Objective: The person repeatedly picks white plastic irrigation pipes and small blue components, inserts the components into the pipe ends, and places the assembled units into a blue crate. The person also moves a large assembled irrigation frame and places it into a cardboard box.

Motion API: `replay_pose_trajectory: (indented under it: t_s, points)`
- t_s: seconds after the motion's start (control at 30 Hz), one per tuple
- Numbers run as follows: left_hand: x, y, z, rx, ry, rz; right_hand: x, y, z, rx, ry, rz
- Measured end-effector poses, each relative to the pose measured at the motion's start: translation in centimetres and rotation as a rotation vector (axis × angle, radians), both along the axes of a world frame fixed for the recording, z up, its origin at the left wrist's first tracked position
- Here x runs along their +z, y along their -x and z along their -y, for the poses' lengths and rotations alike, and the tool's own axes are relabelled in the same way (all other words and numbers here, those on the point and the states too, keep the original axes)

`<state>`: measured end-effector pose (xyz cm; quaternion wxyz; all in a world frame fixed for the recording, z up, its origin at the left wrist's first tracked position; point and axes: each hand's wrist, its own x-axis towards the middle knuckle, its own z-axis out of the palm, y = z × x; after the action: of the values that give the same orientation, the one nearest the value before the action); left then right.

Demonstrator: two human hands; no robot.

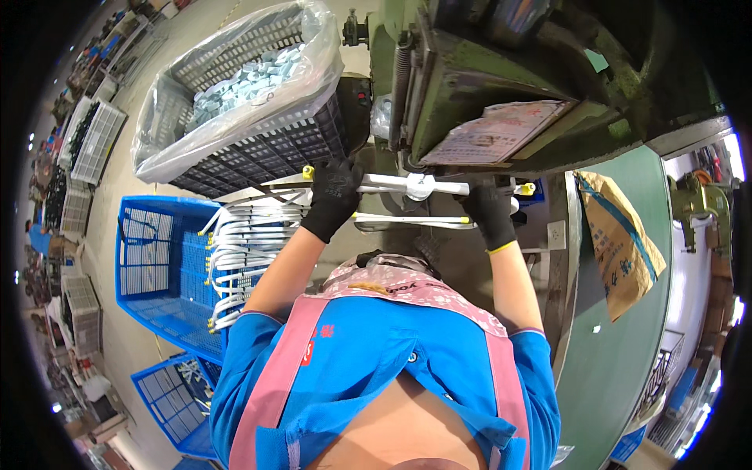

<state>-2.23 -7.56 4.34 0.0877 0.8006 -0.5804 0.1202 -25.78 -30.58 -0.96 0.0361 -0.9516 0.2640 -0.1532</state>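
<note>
- Fingers of the left hand (337, 196), covered by a black glove, are wrapped around the left part of a white tubular frame (380, 182).
- By the right hand (489, 213), gloved alike, the frame's other side is gripped; how tightly cannot be told, as the fingertips are lost against the dark glove.
- Crosswise in front of the body, just below the green machine (497, 86), the frame is held, with a round white hub (420, 186) between the hands and a yellow end cap (308, 172) jutting out past the left glove.
- Below it a thinner white rod (411, 220) is seen (whether it is joined to the frame cannot be made out).
- Stiffness and fairly low weight are to be expected of such tubing; its smooth finish may be slippery to bare skin and easily scratched. It is best grasped on the straight tube at both sides of the hub, so that it is balanced and the caps are spared.
- Beside the left forearm, bent white tubes (254, 243) are stacked at a blue crate (160, 305); beyond, small pale pieces (251, 82) are contained in a lined black crate (266, 149).
</note>
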Motion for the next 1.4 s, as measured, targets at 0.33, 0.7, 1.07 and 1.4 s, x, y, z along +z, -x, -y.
replay_pose_trajectory:
  t_s: [0.33,0.7,1.07,1.4]
  points:
    - [0.2,-0.5,0.4,-0.06,-0.076,0.012,1.8,-0.2,-0.4,-0.114,-0.018,-0.102]
    - [-0.8,-1.0,1.0,-0.045,-0.095,0.038,3.0,-0.7,-0.8,-0.148,-0.026,-0.247]
    - [1.8,-0.8,0.9,-0.037,0.045,0.002,4.5,0.5,0.8,-0.074,0.216,-0.019]
    - [5.2,5.8,-3.7,-0.256,0.269,-0.246,11.3,3.1,-8.3,0.163,0.23,0.173]
